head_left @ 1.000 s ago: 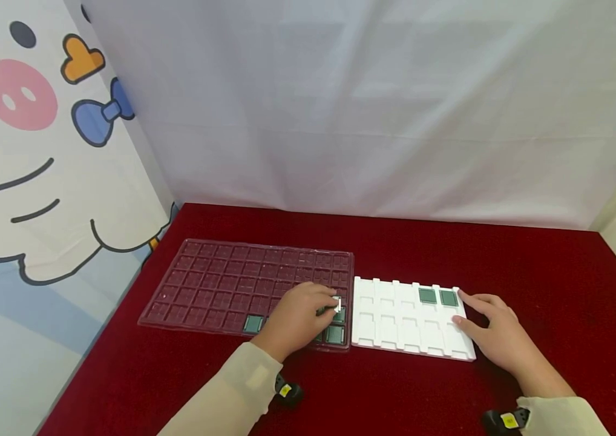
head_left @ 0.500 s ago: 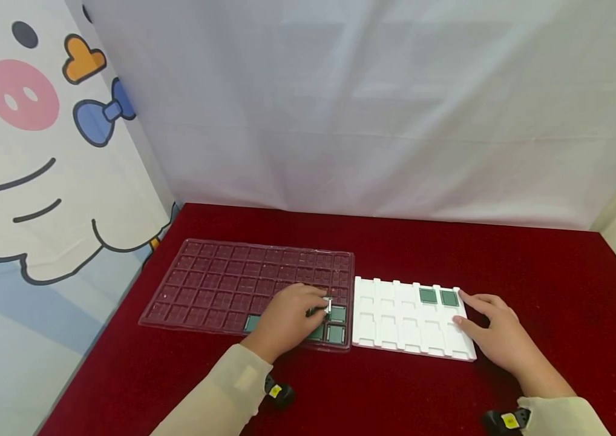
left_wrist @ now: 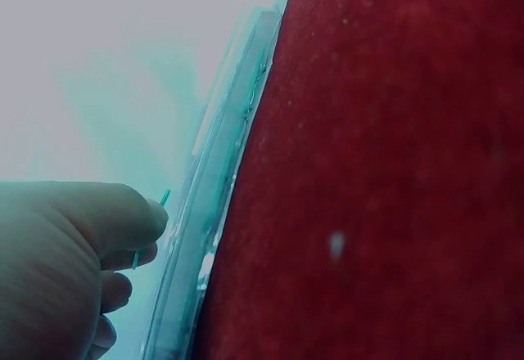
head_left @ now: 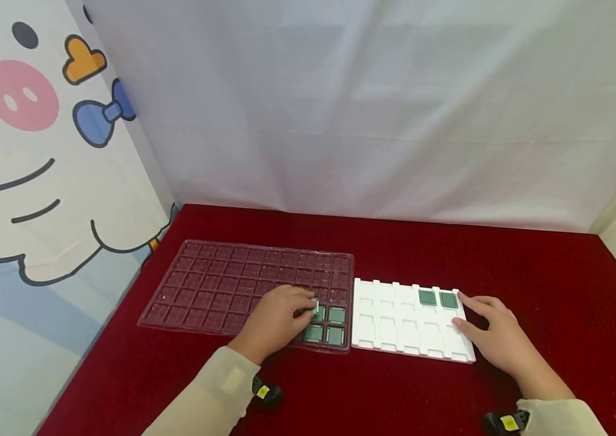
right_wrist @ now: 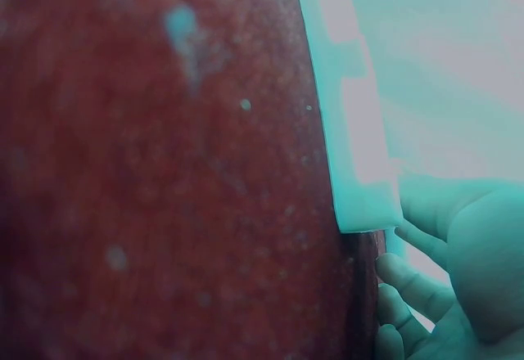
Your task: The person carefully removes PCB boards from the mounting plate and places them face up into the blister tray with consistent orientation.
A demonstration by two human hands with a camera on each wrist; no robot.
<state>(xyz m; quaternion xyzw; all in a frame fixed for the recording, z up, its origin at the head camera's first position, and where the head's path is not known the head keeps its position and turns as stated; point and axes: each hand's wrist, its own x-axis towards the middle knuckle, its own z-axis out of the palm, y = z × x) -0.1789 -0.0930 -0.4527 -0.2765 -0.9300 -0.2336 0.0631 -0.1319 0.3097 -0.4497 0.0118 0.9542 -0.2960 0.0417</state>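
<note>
My left hand [head_left: 275,318] is over the near right part of the clear plastic tray [head_left: 221,278], pinching a small green circuit board [head_left: 316,307] between thumb and fingers. In the left wrist view only the board's thin green edge [left_wrist: 165,196] shows past the thumb. Several more green boards [head_left: 337,315] sit in tray pockets beside the hand, some partly hidden. My right hand [head_left: 495,333] rests against the right end of the white tray [head_left: 397,327], thumb and index fingertip touching its edge. Two green boards [head_left: 428,297] lie in the white tray's far right pockets.
The trays lie side by side on a dark red cloth-covered table [head_left: 395,393]. A white curtain [head_left: 362,109] hangs behind it, and a panel with a cartoon print [head_left: 57,157] stands at the left.
My left hand has shifted left across the clear tray with the pinched board, uncovering boards at its near right corner. The right hand and white tray keep their place.
</note>
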